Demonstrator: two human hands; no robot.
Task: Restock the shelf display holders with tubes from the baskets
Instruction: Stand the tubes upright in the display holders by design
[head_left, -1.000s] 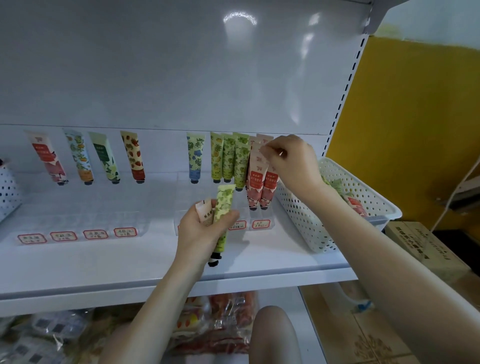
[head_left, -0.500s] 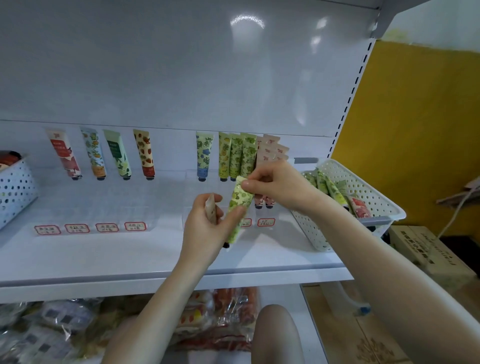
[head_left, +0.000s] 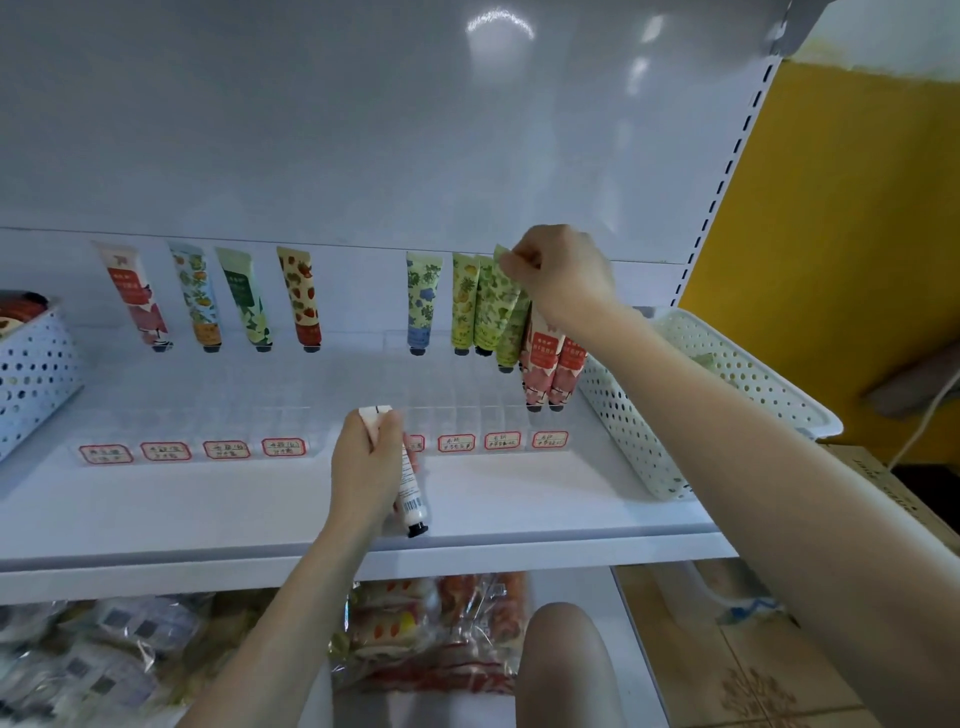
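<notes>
Right hand: thumb and forefinger curled, pinching the flat crimped top of a green tube. The tube hangs below the fingers, slightly tilted, cap down, over the back cells of the clear holder. Can't tell if the cap is seated in a cell.
Tube look: soft glossy plastic, leaf print, flat at the crimp, round toward the cap.
Just left of those fingers stand two yellow-green tubes, then a blue tube. Right under the wrist are two red tubes, caps down.

Left hand: fingers wrapped round a white tube. The crimp sticks out above the fingers, and the black screw cap and barcode show below them (back side faces camera). It's held over the front of the shelf, beside the labels.

Holder: rigid transparent plastic, grid of small square cells. Labels are red-bordered and handwritten, not readable.
Far left of the left fingers, four printed tubes stand in a second holder.

Basket: white perforated plastic, rounded rim, right of the right forearm. A second one sits at the far left, with something red inside.
</notes>
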